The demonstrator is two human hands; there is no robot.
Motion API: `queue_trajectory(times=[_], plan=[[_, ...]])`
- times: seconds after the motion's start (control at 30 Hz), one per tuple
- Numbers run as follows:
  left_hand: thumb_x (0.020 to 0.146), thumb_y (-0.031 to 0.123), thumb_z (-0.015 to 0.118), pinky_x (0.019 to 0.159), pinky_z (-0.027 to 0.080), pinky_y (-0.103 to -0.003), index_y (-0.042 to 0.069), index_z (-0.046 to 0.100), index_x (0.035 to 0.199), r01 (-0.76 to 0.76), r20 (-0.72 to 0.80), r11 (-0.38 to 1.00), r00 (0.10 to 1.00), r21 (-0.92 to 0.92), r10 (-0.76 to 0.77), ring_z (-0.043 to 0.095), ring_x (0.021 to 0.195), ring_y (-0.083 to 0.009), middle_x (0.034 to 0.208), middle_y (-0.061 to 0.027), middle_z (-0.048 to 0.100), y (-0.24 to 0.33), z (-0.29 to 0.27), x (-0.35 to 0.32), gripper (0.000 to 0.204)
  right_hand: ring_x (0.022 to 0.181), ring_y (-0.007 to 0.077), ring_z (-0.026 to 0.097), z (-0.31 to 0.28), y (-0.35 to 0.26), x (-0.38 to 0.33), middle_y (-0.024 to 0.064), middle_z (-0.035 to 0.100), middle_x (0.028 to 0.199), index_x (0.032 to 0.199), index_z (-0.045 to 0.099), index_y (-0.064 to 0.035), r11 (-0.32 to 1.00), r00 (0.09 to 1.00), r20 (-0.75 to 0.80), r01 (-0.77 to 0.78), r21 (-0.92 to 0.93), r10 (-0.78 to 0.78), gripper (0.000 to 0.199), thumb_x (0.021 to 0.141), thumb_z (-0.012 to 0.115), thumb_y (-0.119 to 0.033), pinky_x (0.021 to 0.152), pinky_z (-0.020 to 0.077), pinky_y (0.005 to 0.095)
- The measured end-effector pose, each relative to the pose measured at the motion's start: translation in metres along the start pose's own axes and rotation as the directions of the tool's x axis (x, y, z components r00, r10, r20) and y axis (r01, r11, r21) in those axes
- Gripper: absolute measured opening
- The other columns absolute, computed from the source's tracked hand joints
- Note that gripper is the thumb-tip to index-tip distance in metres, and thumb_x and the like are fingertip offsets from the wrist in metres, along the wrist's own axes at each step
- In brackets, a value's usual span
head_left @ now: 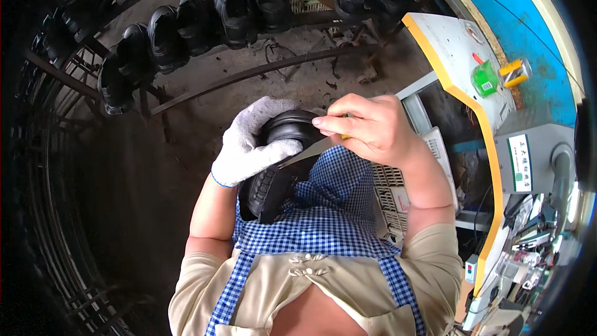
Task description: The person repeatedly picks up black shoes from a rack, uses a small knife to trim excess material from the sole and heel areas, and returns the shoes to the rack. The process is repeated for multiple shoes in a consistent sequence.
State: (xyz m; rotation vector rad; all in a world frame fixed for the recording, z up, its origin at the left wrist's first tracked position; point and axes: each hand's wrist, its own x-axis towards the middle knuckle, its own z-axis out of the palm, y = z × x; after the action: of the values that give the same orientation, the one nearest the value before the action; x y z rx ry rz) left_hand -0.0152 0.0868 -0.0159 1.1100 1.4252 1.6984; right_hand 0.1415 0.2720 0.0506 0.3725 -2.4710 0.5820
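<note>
My left hand [252, 143], in a white knit glove, grips a black shoe [277, 168] held sole-outward against my blue checked apron [323, 211]. My bare right hand [373, 127] pinches a thin knife-like blade [305, 152] with a yellow handle, its tip lying on the shoe's edge just by my gloved thumb. Most of the shoe's upper is hidden behind my hands.
A curved metal rack [186, 37] carries several black shoes across the top left. A white machine panel with a yellow edge [472, 87] stands to the right, bearing a green button and a yellow switch. Cluttered tools lie at the lower right [522, 242]. Dirty concrete floor [124, 180] below.
</note>
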Motion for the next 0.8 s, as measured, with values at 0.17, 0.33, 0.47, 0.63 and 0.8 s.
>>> queue_trajectory(times=[0.17,0.33,0.47,0.63,0.8], plan=[[0.075,0.025,0.086,0.088,0.052,-0.034,-0.002,0.066,0.116,-0.121,0.156,0.987,0.982,0.109,0.103,0.066,0.098,-0.0221,0.105,-0.012,0.067,0.012,0.0,0.005,0.053,0.06,0.0167,0.063,-0.018,-0.012,0.005,0.0011,0.06,0.081,0.088,0.069,-0.0081,0.97,0.968,0.232,0.139,-0.2,-0.091,0.011,0.077,0.071,-0.01,0.05,0.0518,0.0306],[0.075,0.028,0.085,0.086,0.052,-0.036,-0.001,0.066,0.116,-0.208,0.257,0.949,0.956,0.237,0.145,0.067,0.095,-0.028,0.103,-0.0149,0.067,0.002,0.003,0.005,0.053,0.063,0.0188,0.064,-0.026,-0.029,0.014,0.0052,0.055,0.078,0.076,0.061,-0.0067,0.932,0.888,0.454,0.221,-0.288,-0.071,0.006,0.077,0.065,-0.011,0.051,0.0532,0.0325],[0.075,0.032,0.084,0.087,0.052,-0.037,-0.001,0.066,0.114,-0.192,0.305,0.949,0.946,0.251,0.111,0.067,0.096,-0.0299,0.103,-0.0162,0.067,0.001,0.01,0.003,0.053,0.063,0.0214,0.065,-0.021,-0.032,0.014,0.0063,0.053,0.076,0.074,0.059,-0.0064,0.947,0.826,0.563,0.198,-0.254,-0.021,0.009,0.075,0.066,-0.011,0.053,0.054,0.0344],[0.075,0.03,0.085,0.087,0.052,-0.035,0.0,0.067,0.113,-0.113,0.301,0.985,0.951,0.127,0.07,0.068,0.097,-0.0254,0.103,-0.0134,0.068,-0.006,0.012,-0.002,0.052,0.063,0.0236,0.063,-0.011,-0.018,-0.005,0.0078,0.057,0.078,0.074,0.056,-0.006,0.998,0.893,0.447,-0.041,-0.051,0.059,0.017,0.066,0.07,-0.01,0.053,0.0511,0.0363],[0.071,0.03,0.089,0.088,0.052,-0.034,0.0,0.067,0.113,-0.053,0.276,0.995,0.961,0.09,0.026,0.067,0.097,-0.021,0.103,-0.0108,0.068,0.0,0.014,-0.006,0.056,0.062,0.0118,0.054,0.008,0.007,-0.034,0.0038,0.055,0.077,0.074,0.052,-0.0067,0.747,0.929,0.28,-0.361,0.558,0.24,0.015,0.068,0.066,-0.006,0.055,0.0427,0.0281]])
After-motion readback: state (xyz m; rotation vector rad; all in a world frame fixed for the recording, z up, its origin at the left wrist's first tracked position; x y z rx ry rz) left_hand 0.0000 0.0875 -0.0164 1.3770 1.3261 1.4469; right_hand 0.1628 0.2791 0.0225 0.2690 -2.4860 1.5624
